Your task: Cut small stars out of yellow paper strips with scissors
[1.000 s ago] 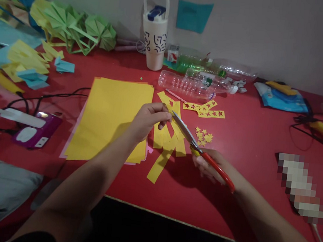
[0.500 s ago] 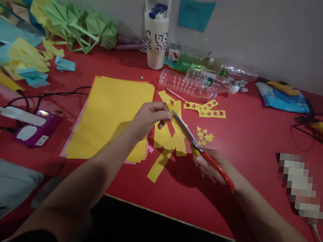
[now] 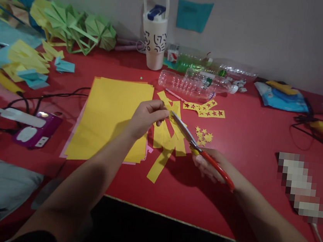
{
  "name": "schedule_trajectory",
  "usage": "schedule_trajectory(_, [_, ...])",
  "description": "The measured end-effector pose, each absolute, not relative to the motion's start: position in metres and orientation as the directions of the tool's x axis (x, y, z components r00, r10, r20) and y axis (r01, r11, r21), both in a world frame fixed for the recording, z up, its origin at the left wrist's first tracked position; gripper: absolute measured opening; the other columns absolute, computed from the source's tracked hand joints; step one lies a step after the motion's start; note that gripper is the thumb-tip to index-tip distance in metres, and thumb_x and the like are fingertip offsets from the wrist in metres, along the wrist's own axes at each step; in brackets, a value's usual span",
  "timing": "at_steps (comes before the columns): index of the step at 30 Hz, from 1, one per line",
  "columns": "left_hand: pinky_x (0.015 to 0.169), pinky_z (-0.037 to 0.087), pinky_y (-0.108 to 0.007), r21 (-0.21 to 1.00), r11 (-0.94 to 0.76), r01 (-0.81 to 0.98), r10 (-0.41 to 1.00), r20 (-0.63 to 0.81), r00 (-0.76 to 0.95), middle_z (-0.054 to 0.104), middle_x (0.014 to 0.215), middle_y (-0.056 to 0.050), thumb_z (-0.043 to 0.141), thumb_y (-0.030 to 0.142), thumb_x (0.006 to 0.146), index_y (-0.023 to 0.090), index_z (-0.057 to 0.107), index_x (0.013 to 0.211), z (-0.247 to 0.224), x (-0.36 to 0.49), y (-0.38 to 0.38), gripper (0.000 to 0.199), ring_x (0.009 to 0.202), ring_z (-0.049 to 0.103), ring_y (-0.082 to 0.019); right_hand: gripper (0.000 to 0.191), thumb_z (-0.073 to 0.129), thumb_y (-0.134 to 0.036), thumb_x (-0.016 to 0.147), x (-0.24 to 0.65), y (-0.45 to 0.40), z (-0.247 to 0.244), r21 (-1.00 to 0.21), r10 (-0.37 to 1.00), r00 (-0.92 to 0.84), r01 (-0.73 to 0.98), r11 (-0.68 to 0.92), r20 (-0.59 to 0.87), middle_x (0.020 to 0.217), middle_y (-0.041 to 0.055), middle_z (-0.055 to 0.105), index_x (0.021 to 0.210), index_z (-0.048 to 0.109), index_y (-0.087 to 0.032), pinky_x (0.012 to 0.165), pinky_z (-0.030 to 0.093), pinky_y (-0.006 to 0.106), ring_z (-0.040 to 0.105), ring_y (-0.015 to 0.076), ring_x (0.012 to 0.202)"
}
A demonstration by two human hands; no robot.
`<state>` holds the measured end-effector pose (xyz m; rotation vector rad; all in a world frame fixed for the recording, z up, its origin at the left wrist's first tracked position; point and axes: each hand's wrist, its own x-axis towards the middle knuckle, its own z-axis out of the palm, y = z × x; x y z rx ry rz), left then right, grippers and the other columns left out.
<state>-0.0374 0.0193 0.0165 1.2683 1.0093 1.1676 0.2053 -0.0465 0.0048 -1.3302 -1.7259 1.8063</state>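
My left hand (image 3: 147, 119) is closed in a pinch on a small piece of yellow paper (image 3: 170, 115), mostly hidden by the fingertips and blades. My right hand (image 3: 210, 163) grips red-handled scissors (image 3: 186, 131), whose blade tips meet that piece beside my left fingers. Beneath the blades lie several yellow paper strips (image 3: 157, 169), overlapping on the red table. A small pile of cut yellow stars (image 3: 203, 136) sits just beyond my right hand. Further back are strips with star-shaped holes (image 3: 214, 114). A stack of yellow sheets (image 3: 116, 112) lies under my left forearm.
Clear plastic bottles (image 3: 186, 84) and a white tumbler (image 3: 155, 38) stand or lie along the wall. Folded green paper shapes (image 3: 73, 27), a purple power strip (image 3: 38, 130) with cables, and a blue packet (image 3: 280, 99) are around. A person's pale clothing (image 3: 2, 188) shows at lower left.
My left hand and the scissor tips have shifted very slightly left and down, along with a small shift of the whole view. Both hands keep their hold.
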Motion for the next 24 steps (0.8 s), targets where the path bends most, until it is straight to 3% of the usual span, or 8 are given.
schedule_trajectory(13, [0.052, 0.043, -0.022, 0.98, -0.062, -0.192, 0.996, 0.073, 0.052, 0.051, 0.047, 0.006, 0.068, 0.025, 0.067, 0.019, 0.056, 0.058, 0.006, -0.023, 0.012, 0.017, 0.049, 0.049, -0.006, 0.06, 0.055, -0.08, 0.076, 0.203, -0.048, 0.0, -0.904, 0.767, -0.499, 0.347, -0.249, -0.403, 0.041, -0.01, 0.039, 0.07, 0.05, -0.021, 0.031, 0.033, 0.02, 0.039, 0.007, 0.031])
schedule_trajectory(24, [0.049, 0.039, -0.023, 0.968, -0.014, -0.249, 0.991, 0.047, 0.125, 0.049, 0.045, 0.007, 0.068, 0.022, 0.064, 0.019, 0.057, 0.06, 0.009, -0.026, 0.014, 0.011, 0.044, 0.045, -0.006, 0.056, 0.054, -0.076, 0.081, 0.204, -0.05, 0.003, -0.909, 0.762, -0.527, 0.369, -0.195, -0.377, 0.045, -0.0075, 0.044, 0.07, 0.048, -0.021, 0.033, 0.032, 0.02, 0.039, 0.0063, 0.034])
